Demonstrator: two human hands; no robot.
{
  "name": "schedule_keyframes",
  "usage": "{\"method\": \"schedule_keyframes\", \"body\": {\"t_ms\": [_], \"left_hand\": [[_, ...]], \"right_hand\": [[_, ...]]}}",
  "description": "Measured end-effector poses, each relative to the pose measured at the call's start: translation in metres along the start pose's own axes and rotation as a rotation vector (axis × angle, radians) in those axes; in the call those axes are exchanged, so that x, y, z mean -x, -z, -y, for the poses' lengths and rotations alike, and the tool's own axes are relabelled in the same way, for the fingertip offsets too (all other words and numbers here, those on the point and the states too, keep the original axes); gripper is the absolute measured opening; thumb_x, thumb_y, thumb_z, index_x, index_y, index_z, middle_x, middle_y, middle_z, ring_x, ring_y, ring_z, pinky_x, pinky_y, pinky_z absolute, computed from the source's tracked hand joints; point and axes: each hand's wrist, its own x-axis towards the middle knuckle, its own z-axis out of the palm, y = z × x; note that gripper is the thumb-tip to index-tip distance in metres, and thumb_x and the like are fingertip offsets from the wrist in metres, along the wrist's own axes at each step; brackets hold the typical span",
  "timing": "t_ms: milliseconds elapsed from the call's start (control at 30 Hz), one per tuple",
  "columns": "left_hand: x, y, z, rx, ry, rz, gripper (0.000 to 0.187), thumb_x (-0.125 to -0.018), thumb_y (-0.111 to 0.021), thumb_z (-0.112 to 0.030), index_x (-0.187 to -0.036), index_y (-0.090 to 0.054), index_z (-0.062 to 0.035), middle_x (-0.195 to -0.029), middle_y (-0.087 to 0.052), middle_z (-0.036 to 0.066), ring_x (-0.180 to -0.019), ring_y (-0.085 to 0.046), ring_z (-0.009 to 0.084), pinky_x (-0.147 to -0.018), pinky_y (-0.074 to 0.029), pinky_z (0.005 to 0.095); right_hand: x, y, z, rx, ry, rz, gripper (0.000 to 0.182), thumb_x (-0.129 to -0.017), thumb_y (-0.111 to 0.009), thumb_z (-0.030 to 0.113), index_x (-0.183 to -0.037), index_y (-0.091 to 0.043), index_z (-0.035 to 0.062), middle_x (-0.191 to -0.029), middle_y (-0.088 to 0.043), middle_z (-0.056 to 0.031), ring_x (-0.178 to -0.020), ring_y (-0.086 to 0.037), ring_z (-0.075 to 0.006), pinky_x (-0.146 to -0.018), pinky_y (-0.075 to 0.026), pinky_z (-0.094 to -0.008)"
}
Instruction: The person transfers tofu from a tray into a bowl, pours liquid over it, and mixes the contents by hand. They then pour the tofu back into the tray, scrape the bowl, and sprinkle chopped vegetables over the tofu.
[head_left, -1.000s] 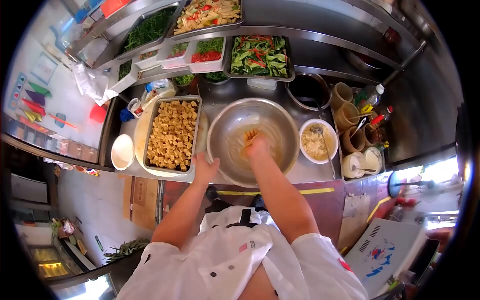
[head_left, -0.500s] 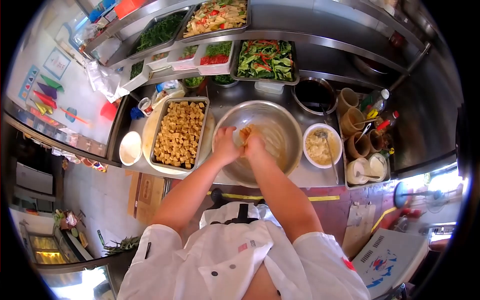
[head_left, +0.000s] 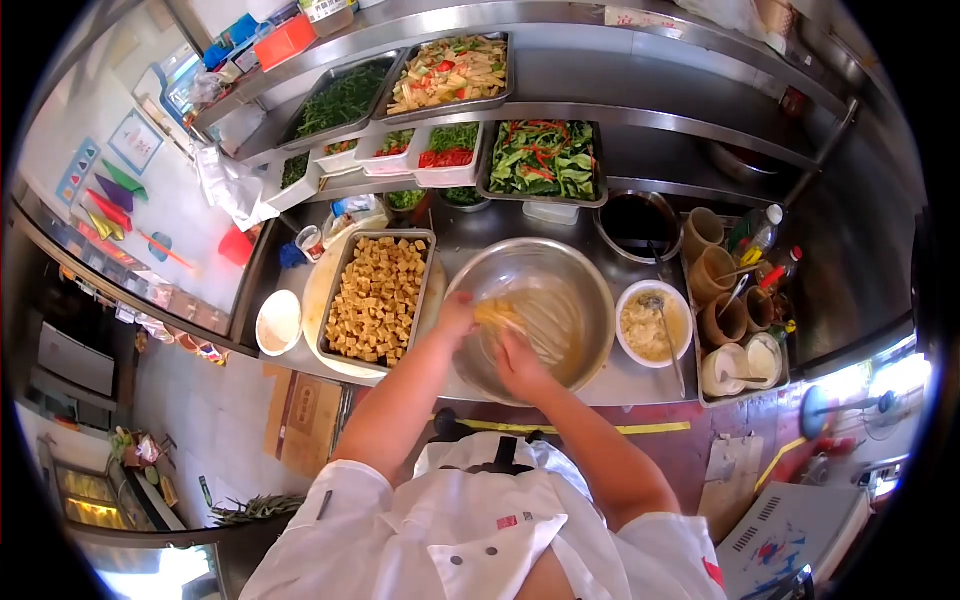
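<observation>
A wide steel mixing bowl (head_left: 590, 330) stands on the counter, its inside streaked with a pale brown coating. Over its near left part, a limp, yellowish-orange, wet-looking thing (head_left: 497, 314) stretches between my hands; its kind I cannot make out. My left hand (head_left: 457, 316) is closed at its left end, near the rim. My right hand (head_left: 517, 362) grips its lower right side with fingers pressed together. Left of the bowl lies a steel tray of browned tofu cubes (head_left: 375, 300). On the right is a white bowl (head_left: 686, 340) of pale minced paste (head_left: 650, 325) with a spoon in it.
A dark liquid fills a steel pot (head_left: 640, 222) behind the bowls. Seasoning jars and bottles (head_left: 735, 290) crowd the right end. An empty-looking white bowl (head_left: 279, 322) sits far left. Trays of cut vegetables (head_left: 543, 160) line the low shelf (head_left: 650, 170) above the counter.
My hands have drawn apart, left hand to the left and right hand lower, stretching the orange thing between them. The view has tilted, so the counter appears lower.
</observation>
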Motion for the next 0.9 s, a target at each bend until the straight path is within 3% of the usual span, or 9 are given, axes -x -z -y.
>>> {"method": "schedule_keyframes", "body": {"t_ms": [133,233,433,500,600,700,767,833,900], "left_hand": [[0.025,0.015,-0.01,0.353,0.289,0.461,0.037,-0.097,-0.074,-0.03,-0.129,-0.065,-0.0132,-0.12,-0.07,0.005,-0.1,-0.068,0.018,-0.085,-0.056,0.0354],[0.065,0.001,-0.018,0.457,0.394,0.607,0.038,-0.1,-0.069,-0.028,-0.132,-0.062,-0.0093,-0.117,-0.071,0.005,-0.105,-0.069,0.0183,-0.089,-0.057,0.0375],[0.055,0.021,0.024,0.356,0.211,0.756,0.044,-0.1,-0.071,-0.024,-0.137,-0.06,-0.0024,-0.128,-0.069,0.009,-0.117,-0.068,0.021,-0.1,-0.055,0.0347],[0.052,0.041,0.014,0.288,0.177,0.741,0.034,-0.099,-0.071,-0.019,-0.128,-0.064,-0.0041,-0.114,-0.071,0.008,-0.101,-0.07,0.0162,-0.09,-0.056,0.029],[0.045,0.092,-0.016,0.095,0.085,0.674,0.021,-0.098,-0.07,-0.016,-0.116,-0.066,-0.0062,-0.099,-0.071,0.004,-0.082,-0.066,0.0105,-0.076,-0.055,0.0246],[0.006,0.172,-0.037,0.055,0.011,0.427,0.023,-0.097,-0.069,-0.012,-0.119,-0.065,-0.0041,-0.101,-0.071,0.005,-0.084,-0.069,0.0135,-0.076,-0.057,0.0264],[-0.039,0.233,-0.038,0.232,-0.091,0.256,0.036,-0.096,-0.068,-0.006,-0.131,-0.061,-0.0003,-0.114,-0.072,0.012,-0.095,-0.073,0.0227,-0.087,-0.061,0.0326],[-0.085,0.298,-0.045,0.273,-0.168,0.117,0.037,-0.096,-0.067,-0.003,-0.132,-0.06,0.0006,-0.122,-0.07,0.012,-0.107,-0.071,0.0237,-0.094,-0.059,0.0318],[-0.139,0.351,-0.042,0.413,-0.273,0.048,0.036,-0.096,-0.065,0.002,-0.132,-0.059,0.0021,-0.125,-0.068,0.013,-0.112,-0.069,0.0233,-0.098,-0.058,0.0315]], "right_hand": [[0.004,0.058,0.03,0.142,0.143,0.156,0.043,-0.092,-0.062,0.006,-0.134,-0.059,-0.0034,-0.132,-0.062,-0.0238,-0.123,-0.057,-0.0452,-0.106,-0.046,-0.051],[0.0,0.077,0.022,0.252,0.238,0.28,0.045,-0.087,-0.067,0.007,-0.132,-0.064,0.0048,-0.133,-0.064,-0.0173,-0.128,-0.057,-0.0374,-0.113,-0.042,-0.05],[-0.008,0.069,0.008,0.402,0.498,0.522,0.042,-0.084,-0.07,0.011,-0.126,-0.07,0.0168,-0.133,-0.066,-0.0049,-0.132,-0.057,-0.0274,-0.122,-0.031,-0.0547],[-0.021,0.065,0.018,0.401,0.52,0.614,0.039,-0.085,-0.07,0.011,-0.124,-0.071,0.0162,-0.133,-0.067,-0.0045,-0.133,-0.057,-0.0275,-0.123,-0.029,-0.0568],[-0.033,0.047,0.026,0.328,0.477,0.503,0.037,-0.084,-0.07,0.009,-0.121,-0.072,0.0122,-0.13,-0.068,-0.0078,-0.13,-0.058,-0.0301,-0.12,-0.036,-0.0532],[-0.034,0.024,0.017,0.246,0.197,0.279,0.035,-0.084,-0.069,0.006,-0.119,-0.071,0.0075,-0.128,-0.068,-0.0132,-0.125,-0.061,-0.0343,-0.113,-0.044,-0.0496],[-0.029,0.014,0.018,0.252,-0.027,0.155,0.034,-0.087,-0.067,0.002,-0.12,-0.07,0.004,-0.126,-0.068,-0.0179,-0.121,-0.063,-0.0384,-0.105,-0.05,-0.0475],[-0.015,-0.003,0.01,0.292,-0.229,0.016,0.031,-0.09,-0.066,0.003,-0.121,-0.069,0.0031,-0.125,-0.067,-0.0212,-0.116,-0.064,-0.0409,-0.101,-0.052,-0.0477],[-0.003,-0.015,0.011,0.3,-0.33,-0.08,0.028,-0.095,-0.066,0.005,-0.123,-0.067,0.0026,-0.12,-0.068,-0.0196,-0.109,-0.068,-0.0355,-0.094,-0.055,-0.0423]]}}
